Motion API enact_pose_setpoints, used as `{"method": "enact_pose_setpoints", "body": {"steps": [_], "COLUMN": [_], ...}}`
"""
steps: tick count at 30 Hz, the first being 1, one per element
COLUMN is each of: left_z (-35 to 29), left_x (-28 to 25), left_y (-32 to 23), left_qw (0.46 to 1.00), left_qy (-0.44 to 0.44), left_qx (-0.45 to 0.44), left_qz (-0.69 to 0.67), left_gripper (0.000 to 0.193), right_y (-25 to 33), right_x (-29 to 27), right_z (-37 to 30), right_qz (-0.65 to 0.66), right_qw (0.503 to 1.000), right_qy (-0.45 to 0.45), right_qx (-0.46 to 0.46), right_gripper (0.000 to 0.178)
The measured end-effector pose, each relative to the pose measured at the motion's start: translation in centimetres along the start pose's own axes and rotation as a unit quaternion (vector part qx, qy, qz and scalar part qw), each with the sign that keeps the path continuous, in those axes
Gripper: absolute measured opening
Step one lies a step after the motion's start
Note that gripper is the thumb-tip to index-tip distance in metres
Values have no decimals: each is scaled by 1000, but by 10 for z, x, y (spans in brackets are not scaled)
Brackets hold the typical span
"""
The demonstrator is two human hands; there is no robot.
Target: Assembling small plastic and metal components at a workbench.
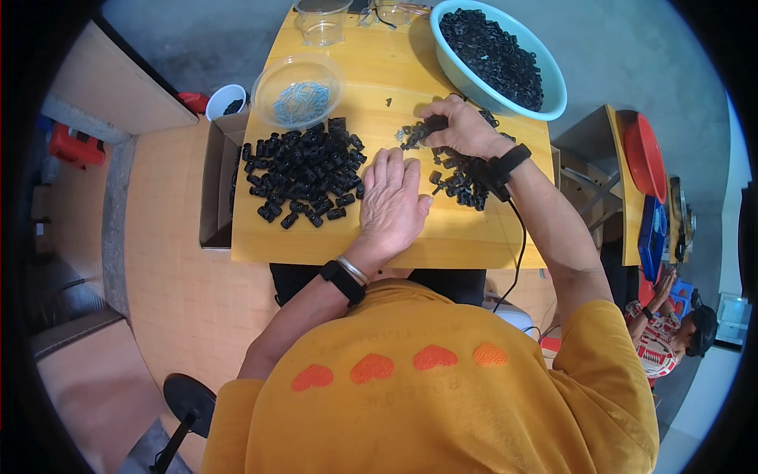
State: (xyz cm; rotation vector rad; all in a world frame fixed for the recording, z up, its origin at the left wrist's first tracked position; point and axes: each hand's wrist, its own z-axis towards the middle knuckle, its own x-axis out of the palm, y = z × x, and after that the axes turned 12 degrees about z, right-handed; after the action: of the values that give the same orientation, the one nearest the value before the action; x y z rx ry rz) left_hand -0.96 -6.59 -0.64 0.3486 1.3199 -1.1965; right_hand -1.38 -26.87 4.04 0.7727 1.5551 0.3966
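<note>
My left hand [391, 201] lies flat on the yellow table, fingers stretched out, beside a heap of black cylindrical plastic parts [304, 170]. On the other side, my right hand [467, 133] is bent over a looser pile of smaller black pieces [462, 186]. Its thumb and fingers close around a small black plastic part [435, 123], whose exact shape is partly hidden. A few small metallic bits [404, 134] lie by the right fingertips. Each wrist wears a black band, and a cable hangs from the right one.
A clear round tub [264, 83] with light-blue bits stands at the far left. At the far right a light-blue basin [557, 99] holds many black parts. Clear cups [322, 28] and glasses [377, 16] are at the back. A cardboard box [217, 189] adjoins the left edge; another person [663, 332] sits right.
</note>
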Motion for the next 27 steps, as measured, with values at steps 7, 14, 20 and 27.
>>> {"method": "enact_pose_setpoints", "body": {"steps": [7, 14, 20, 27], "left_z": [0, -3, -3, -5], "left_x": [3, 4, 4, 8], "left_y": [0, 2, 1, 6], "left_qw": [1000, 1000, 999, 993], "left_qy": [-11, -28, -47, -89], "left_qx": [-8, -6, 0, 34], "left_qz": [-2, -4, 6, -64], "left_gripper": [56, 52, 50, 46], "right_y": [12, 17, 17, 4], "right_x": [-7, -19, -10, -9], "right_z": [-6, -30, -27, -32], "right_qz": [165, 274, 478, 575], "right_qw": [985, 949, 865, 805], "right_qy": [-32, -128, -109, -134], "right_qx": [32, 87, 104, 46], "right_gripper": [42, 27, 20, 19]}}
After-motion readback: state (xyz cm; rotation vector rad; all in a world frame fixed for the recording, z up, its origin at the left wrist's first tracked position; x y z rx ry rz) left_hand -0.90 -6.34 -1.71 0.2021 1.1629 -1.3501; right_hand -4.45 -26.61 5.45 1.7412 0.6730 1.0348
